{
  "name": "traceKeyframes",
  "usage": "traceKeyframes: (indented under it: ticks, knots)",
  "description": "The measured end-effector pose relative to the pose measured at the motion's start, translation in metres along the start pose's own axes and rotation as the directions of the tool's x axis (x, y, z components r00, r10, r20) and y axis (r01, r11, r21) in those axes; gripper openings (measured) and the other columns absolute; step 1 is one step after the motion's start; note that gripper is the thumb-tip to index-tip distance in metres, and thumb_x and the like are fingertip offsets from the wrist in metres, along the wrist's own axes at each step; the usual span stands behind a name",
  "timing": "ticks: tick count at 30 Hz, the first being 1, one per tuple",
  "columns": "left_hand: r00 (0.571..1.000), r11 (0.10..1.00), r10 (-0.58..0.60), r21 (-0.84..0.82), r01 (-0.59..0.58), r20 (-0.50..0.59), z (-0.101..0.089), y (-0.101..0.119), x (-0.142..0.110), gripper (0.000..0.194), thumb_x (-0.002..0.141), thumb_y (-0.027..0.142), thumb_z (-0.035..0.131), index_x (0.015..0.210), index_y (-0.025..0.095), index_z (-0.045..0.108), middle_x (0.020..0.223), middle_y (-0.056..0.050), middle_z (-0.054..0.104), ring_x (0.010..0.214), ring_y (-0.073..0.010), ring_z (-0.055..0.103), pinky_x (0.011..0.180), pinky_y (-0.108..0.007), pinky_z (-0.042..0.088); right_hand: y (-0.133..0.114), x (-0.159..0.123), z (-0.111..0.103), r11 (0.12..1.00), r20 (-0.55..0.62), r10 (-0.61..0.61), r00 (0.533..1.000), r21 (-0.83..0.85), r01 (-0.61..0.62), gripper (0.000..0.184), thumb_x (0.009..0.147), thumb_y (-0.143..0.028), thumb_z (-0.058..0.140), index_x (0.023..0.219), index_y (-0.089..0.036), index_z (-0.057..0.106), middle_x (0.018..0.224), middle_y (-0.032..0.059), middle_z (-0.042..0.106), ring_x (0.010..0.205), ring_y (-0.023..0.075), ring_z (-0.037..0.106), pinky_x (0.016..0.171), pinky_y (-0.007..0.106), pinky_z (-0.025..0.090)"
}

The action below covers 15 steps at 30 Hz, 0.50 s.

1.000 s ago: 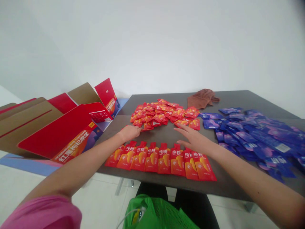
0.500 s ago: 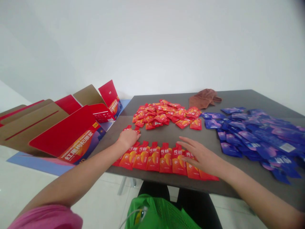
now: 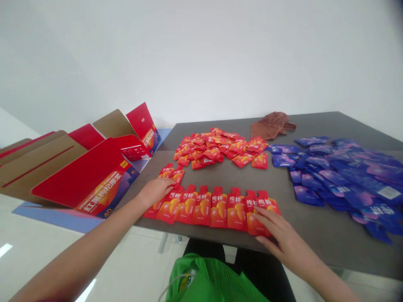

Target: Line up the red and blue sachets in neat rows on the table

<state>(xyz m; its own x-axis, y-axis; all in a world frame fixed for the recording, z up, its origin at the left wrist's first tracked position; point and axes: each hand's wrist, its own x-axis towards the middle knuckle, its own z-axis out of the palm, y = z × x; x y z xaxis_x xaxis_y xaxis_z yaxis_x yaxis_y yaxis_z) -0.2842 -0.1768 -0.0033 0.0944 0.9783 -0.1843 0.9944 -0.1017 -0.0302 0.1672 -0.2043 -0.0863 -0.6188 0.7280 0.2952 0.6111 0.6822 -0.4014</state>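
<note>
A row of several red pouches lies along the near edge of the dark table. My left hand rests at the row's left end, its fingers curled on a pair of red pouches that it has drawn toward the row. At the right end my right hand lies flat with its fingers stretched over the last pouches. Farther back sits a heap of small red pouches.
A spread of blue pouches covers the table's right side. A brown cloth lies at the back. Flat red and brown cartons are stacked at the left. A green mesh bag sits below the table's edge.
My left hand pulled a pair of red pouches from the heap back toward the row. My right hand drew back from the table's middle to the row's right end.
</note>
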Motion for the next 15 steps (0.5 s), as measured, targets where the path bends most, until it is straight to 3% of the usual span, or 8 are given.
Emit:
traceKeyframes:
  ticks: [4, 8, 10, 12, 15]
  knots:
    - [0.996, 0.999, -0.016, 0.027, 0.019, -0.090, 0.004, 0.007, -0.008, 0.037, 0.094, 0.030, 0.040, 0.118, 0.022, 0.067, 0.129, -0.008, 0.065, 0.120, -0.0253, 0.060, 0.102, -0.035, 0.043, 0.004, -0.001, 0.007, 0.999, -0.004, -0.024, 1.000, -0.034, 0.023, 0.045, 0.093, -0.040, 0.054, 0.136, -0.026, 0.052, 0.144, 0.0099, 0.050, 0.131, 0.0287, 0.049, 0.105, 0.052, 0.045]
    - [0.953, 0.969, -0.245, -0.029, 0.244, -0.179, 0.000, 0.021, -0.027, 0.046, 0.096, 0.041, 0.037, 0.128, 0.018, 0.060, 0.125, -0.013, 0.066, 0.114, -0.0293, 0.063, 0.095, -0.039, 0.047, 0.003, 0.000, 0.006, 0.997, -0.003, -0.049, 0.999, -0.061, 0.048, 0.045, 0.093, -0.039, 0.055, 0.135, -0.027, 0.052, 0.144, 0.0092, 0.050, 0.132, 0.0282, 0.048, 0.106, 0.051, 0.045]
    - [0.920, 0.925, -0.374, -0.117, 0.361, -0.114, 0.002, 0.029, -0.038, 0.054, 0.093, 0.049, 0.039, 0.133, 0.014, 0.053, 0.115, -0.015, 0.070, 0.105, -0.0301, 0.067, 0.088, -0.038, 0.050, 0.002, 0.000, 0.006, 0.996, -0.003, -0.052, 0.999, -0.073, 0.052, 0.045, 0.093, -0.039, 0.055, 0.135, -0.026, 0.051, 0.143, 0.0092, 0.051, 0.132, 0.0283, 0.048, 0.106, 0.052, 0.045]
    - [0.905, 0.886, -0.425, -0.205, 0.416, 0.001, 0.007, 0.037, -0.046, 0.064, 0.089, 0.054, 0.046, 0.137, 0.011, 0.048, 0.112, -0.016, 0.071, 0.103, -0.0296, 0.068, 0.085, -0.036, 0.051, 0.003, 0.000, 0.006, 0.995, -0.003, -0.054, 0.999, -0.082, 0.053, 0.045, 0.093, -0.039, 0.055, 0.135, -0.026, 0.051, 0.142, 0.0094, 0.052, 0.131, 0.0284, 0.048, 0.105, 0.052, 0.045]
    - [0.899, 0.863, -0.433, -0.258, 0.435, 0.066, 0.019, 0.046, -0.050, 0.075, 0.082, 0.052, 0.058, 0.139, 0.007, 0.042, 0.130, -0.021, 0.061, 0.118, -0.0308, 0.060, 0.095, -0.035, 0.046, 0.005, 0.000, 0.008, 0.994, -0.009, -0.059, 0.998, -0.089, 0.058, 0.044, 0.093, -0.039, 0.055, 0.134, -0.026, 0.052, 0.142, 0.0100, 0.052, 0.130, 0.0289, 0.049, 0.105, 0.052, 0.045]
